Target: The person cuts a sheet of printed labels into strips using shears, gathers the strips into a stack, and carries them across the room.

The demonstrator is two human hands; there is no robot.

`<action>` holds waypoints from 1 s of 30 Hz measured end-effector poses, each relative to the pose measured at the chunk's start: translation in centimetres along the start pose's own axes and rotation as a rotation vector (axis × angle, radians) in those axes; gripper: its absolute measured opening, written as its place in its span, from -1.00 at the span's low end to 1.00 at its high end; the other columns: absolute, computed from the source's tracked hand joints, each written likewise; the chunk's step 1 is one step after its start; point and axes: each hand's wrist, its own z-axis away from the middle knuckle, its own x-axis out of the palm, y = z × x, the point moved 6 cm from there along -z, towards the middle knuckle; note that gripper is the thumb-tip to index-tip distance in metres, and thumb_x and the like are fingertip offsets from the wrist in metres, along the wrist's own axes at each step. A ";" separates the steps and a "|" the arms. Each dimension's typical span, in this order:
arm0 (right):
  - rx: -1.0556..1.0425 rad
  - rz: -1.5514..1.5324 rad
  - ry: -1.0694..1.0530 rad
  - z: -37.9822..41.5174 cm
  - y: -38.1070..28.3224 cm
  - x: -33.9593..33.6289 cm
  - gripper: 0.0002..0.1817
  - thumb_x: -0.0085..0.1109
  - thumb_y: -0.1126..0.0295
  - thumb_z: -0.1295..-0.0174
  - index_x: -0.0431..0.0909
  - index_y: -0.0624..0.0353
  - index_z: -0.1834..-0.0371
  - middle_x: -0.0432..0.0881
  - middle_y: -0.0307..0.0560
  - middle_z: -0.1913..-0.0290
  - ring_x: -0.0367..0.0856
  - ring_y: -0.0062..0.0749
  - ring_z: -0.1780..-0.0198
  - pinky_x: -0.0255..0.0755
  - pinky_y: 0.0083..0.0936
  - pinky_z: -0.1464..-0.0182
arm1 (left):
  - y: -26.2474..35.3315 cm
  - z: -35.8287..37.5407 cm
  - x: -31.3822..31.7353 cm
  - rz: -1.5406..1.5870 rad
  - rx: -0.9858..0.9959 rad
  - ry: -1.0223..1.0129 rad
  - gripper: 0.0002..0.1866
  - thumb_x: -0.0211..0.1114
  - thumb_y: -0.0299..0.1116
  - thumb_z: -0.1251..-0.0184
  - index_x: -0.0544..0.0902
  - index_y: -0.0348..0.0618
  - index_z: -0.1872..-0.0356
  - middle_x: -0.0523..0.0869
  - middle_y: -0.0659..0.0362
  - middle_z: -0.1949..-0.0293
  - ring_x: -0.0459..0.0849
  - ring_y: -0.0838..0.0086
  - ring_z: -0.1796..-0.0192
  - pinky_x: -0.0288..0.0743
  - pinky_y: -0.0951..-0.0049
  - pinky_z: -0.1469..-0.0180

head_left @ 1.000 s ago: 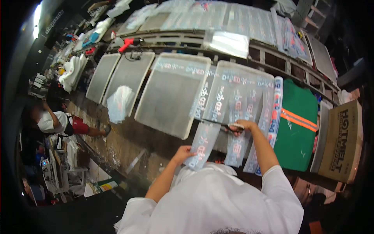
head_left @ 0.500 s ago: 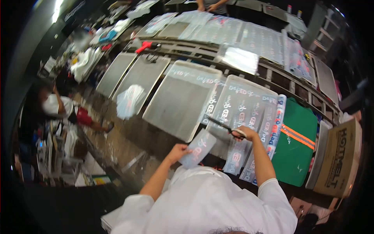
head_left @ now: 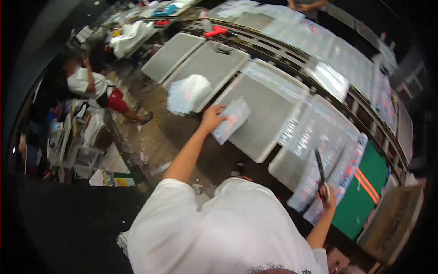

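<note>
My left hand pinches a cut piece of printed clear film by its edge, over the front left part of a grey tray. Left of it, a stack of similar film pieces lies on the neighbouring tray. At the right, my right hand is closed round the handles of black scissors, whose blades point away from me. Under the scissors, printed film strips cover another tray and hang over its front edge. A rolled printed film lies to the right of them.
A green board with orange stripes and a cardboard box stand at the right. A red heat gun-like tool lies behind the trays. One person is at the left, and another person's hands show at the far table.
My left hand has moved left with the film piece, towards the stack. The scissors have swung to point more directly away, and my view has turned left.
</note>
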 end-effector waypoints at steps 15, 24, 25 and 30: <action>0.099 -0.030 0.229 0.7 -0.7 14.7 -0.33 0.26 0.01 -0.30 0.49 0.49 -0.15 0.31 -0.35 0.56 0.35 -0.53 0.58 0.19 -0.55 0.55 | -24.2 -19.4 -23.4 -0.110 -0.087 0.350 -0.44 0.63 -0.29 0.07 0.70 -0.21 -0.03 0.76 0.00 0.07 0.71 0.28 0.06 0.58 0.30 -0.02; 0.249 -0.151 0.447 10.4 0.1 21.0 -0.26 0.26 -0.15 -0.23 0.37 0.21 -0.25 0.55 -0.20 0.29 0.57 -0.42 0.21 0.43 -0.50 0.16 | -31.2 -17.7 -25.5 -0.357 -0.272 0.337 -0.46 0.66 -0.30 0.18 0.76 -0.14 0.04 0.79 -0.02 0.19 0.77 0.20 0.15 0.60 0.25 0.04; 0.218 -0.156 0.458 10.9 0.0 21.8 -0.28 0.26 -0.14 -0.24 0.35 0.18 -0.24 0.56 -0.20 0.26 0.58 -0.42 0.16 0.43 -0.49 0.11 | -32.4 -17.8 -25.4 -0.382 -0.242 0.335 -0.46 0.66 -0.31 0.18 0.76 -0.13 0.03 0.79 -0.02 0.23 0.77 0.21 0.18 0.60 0.24 0.07; 0.342 -0.207 0.523 15.1 4.4 23.1 -0.17 0.17 -0.29 -0.21 0.19 -0.01 -0.39 0.63 -0.12 0.15 0.61 -0.33 0.14 0.47 -0.46 0.12 | -32.6 -18.9 -23.5 -0.420 -0.123 0.247 -0.44 0.65 -0.37 0.20 0.75 -0.19 0.02 0.78 -0.02 0.27 0.72 0.30 0.27 0.58 0.29 0.16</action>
